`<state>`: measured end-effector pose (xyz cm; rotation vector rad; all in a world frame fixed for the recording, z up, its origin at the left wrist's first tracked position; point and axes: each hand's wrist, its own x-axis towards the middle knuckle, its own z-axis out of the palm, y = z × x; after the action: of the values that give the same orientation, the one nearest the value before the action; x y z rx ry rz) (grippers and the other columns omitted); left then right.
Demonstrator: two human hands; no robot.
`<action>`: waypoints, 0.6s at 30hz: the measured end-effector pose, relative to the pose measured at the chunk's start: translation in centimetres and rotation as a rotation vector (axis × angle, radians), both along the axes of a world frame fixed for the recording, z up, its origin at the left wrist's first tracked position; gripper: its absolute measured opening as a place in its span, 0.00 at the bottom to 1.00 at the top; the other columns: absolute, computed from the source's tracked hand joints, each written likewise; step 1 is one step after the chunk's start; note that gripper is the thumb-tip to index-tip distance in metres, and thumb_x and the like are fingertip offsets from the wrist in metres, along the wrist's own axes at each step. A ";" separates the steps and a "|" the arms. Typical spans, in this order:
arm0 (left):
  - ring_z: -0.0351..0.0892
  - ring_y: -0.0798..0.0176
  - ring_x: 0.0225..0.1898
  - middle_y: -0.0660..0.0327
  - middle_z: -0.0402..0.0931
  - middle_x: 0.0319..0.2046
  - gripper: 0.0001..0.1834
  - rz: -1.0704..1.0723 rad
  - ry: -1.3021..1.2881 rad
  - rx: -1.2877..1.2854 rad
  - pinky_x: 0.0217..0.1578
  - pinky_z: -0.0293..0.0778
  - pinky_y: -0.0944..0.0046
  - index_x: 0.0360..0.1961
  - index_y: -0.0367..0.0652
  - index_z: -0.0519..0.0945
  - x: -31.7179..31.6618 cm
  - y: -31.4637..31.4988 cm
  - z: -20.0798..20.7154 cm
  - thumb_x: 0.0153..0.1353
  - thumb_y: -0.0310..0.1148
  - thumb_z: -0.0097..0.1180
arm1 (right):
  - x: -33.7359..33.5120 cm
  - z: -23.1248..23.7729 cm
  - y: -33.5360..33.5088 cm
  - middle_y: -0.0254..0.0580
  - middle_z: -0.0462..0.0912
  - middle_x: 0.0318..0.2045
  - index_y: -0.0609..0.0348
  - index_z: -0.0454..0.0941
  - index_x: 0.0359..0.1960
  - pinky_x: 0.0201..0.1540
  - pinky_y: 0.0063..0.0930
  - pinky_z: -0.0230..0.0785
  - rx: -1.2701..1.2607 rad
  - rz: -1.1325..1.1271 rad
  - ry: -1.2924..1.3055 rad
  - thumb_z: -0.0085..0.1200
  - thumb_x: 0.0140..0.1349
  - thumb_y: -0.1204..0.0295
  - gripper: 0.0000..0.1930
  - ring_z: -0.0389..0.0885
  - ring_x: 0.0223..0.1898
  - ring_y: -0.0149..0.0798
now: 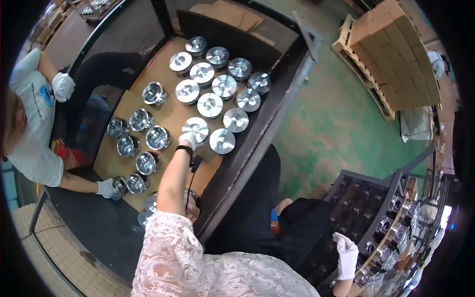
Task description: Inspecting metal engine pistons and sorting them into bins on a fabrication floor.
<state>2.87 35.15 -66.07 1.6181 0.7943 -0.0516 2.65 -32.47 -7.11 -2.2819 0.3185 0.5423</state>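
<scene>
Looks like we're mid-handling, our left hand [188,140] touching a shiny piston [195,126] on the brown board [173,112] (can't tell if it's gripped), our right hand [347,253] loose and seemingly empty near the dark rack [357,199], so next probably calls for a secure rim hold.

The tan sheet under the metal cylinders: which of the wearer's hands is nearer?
Left. The left hand touches a cylinder on the tan sheet; the right hand is off to the right, near the dark rack.
</scene>
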 end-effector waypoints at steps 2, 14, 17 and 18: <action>0.76 0.51 0.55 0.53 0.74 0.56 0.24 0.032 -0.016 -0.118 0.49 0.78 0.46 0.59 0.44 0.71 -3.8 0.2 2.3 0.60 0.33 0.53 | 0.2 -0.7 0.5 0.44 0.86 0.40 0.67 0.82 0.46 0.50 0.23 0.73 0.011 0.027 0.011 0.51 0.67 0.73 0.12 0.83 0.43 0.33; 0.80 0.67 0.42 0.61 0.79 0.42 0.19 -0.063 -0.268 -0.266 0.43 0.77 0.66 0.52 0.39 0.75 -2.3 -22.8 60.3 0.58 0.25 0.53 | 3.6 -1.6 9.6 0.51 0.74 0.60 0.67 0.66 0.65 0.64 0.35 0.64 0.834 0.250 -0.068 0.51 0.70 0.59 0.28 0.75 0.59 0.43; 0.78 0.67 0.45 0.61 0.78 0.45 0.20 -0.229 -0.371 -0.306 0.48 0.75 0.66 0.54 0.38 0.74 -2.3 -30.1 66.7 0.59 0.25 0.54 | 3.9 -0.3 12.2 0.51 0.76 0.58 0.67 0.66 0.64 0.62 0.34 0.66 1.370 0.189 -0.038 0.43 0.73 0.53 0.29 0.76 0.59 0.45; 0.77 0.67 0.49 0.61 0.77 0.47 0.23 -0.377 -0.300 -0.200 0.50 0.74 0.66 0.57 0.37 0.73 -2.1 -31.2 66.6 0.58 0.23 0.54 | 3.5 -1.4 12.3 0.48 0.77 0.56 0.65 0.67 0.62 0.60 0.31 0.67 1.245 0.079 -0.243 0.41 0.73 0.51 0.29 0.77 0.56 0.42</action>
<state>0.81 3.91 0.51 1.5192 0.2393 -0.1486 6.18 -20.15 -8.54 -1.1189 -0.2097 0.3304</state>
